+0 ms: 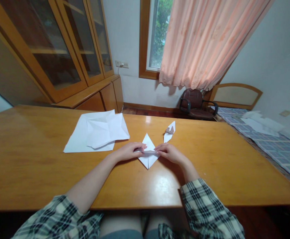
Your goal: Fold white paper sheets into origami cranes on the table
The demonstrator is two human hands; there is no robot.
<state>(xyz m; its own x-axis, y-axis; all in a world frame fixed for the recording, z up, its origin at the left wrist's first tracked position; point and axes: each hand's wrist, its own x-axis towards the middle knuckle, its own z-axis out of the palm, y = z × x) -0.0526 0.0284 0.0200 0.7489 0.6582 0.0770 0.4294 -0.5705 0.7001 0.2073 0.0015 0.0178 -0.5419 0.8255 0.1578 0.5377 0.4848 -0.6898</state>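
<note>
A small white folded paper [148, 156], diamond shaped, lies on the wooden table [35, 166] in front of me. My left hand [128, 152] presses its left side with fingertips on the middle crease. My right hand [168, 152] presses the right side of the same crease. Both hands pinch the paper flat against the table. A small finished white paper figure [169, 131] lies just beyond my right hand.
Larger creased white sheets [97, 132] lie on the table to the left, beyond my left hand. A wooden glass-door cabinet [60, 53] stands at the left wall. A brown chair [196, 104] and a bed [271, 139] are past the table's far right.
</note>
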